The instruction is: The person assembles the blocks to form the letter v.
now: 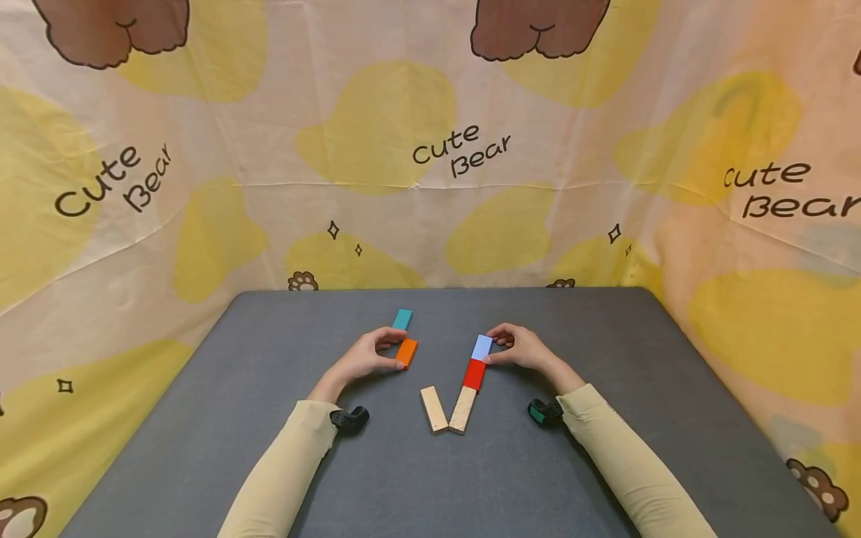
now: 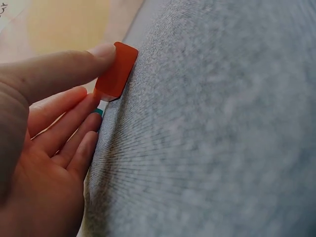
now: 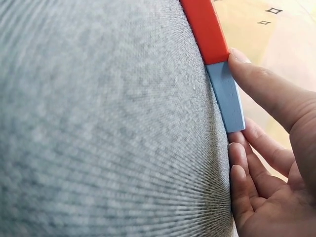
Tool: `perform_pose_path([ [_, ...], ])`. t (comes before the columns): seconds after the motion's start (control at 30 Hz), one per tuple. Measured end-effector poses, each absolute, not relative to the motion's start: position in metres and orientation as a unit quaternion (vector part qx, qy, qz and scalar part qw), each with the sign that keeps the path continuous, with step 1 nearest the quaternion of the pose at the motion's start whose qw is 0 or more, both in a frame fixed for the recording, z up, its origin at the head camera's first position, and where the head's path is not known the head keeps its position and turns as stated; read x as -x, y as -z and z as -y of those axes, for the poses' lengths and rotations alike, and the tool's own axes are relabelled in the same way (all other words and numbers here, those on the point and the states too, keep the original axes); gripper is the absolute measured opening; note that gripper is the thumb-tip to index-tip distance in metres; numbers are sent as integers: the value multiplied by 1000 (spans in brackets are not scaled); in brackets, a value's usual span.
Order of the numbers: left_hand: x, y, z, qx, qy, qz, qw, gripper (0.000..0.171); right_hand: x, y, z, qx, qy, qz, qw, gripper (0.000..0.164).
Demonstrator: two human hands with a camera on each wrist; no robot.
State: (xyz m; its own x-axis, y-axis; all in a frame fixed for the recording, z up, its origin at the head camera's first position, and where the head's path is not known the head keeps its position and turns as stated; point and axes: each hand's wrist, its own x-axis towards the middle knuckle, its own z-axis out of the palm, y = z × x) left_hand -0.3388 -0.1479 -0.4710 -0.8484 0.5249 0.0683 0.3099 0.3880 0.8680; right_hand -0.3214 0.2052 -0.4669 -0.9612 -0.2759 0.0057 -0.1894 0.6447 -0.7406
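In the head view my left hand [image 1: 368, 353] pinches an orange block [image 1: 407, 353] between thumb and fingers, low over the grey cloth. A teal block [image 1: 402, 320] lies just beyond it. My right hand [image 1: 525, 350] holds a light blue block [image 1: 481, 347], with the thumb at its near end by the red block and fingers at its far end. The light blue block [image 3: 227, 96] meets the red block [image 3: 205, 29] end to end in the right wrist view. Below the red block [image 1: 474, 375], a plain wooden block [image 1: 462, 409] continues that slanted row.
A second wooden block [image 1: 433, 409] leans the other way, its near end close to the row's bottom, forming a V. The grey table [image 1: 269, 463] carries all the blocks. Behind it hangs a patterned curtain [image 1: 377, 157]. Each wrist wears a dark band [image 1: 350, 421].
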Motion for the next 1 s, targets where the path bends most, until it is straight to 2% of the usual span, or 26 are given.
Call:
perform_pose_path([
  [0.37,340,472,149,-243,-461,-844,125,67,322,467,-205,130,403,-904,54,53],
  [1.0,340,474,149,-233,-475,-841,118,66,320,467,-205,130,408,-902,55,53],
])
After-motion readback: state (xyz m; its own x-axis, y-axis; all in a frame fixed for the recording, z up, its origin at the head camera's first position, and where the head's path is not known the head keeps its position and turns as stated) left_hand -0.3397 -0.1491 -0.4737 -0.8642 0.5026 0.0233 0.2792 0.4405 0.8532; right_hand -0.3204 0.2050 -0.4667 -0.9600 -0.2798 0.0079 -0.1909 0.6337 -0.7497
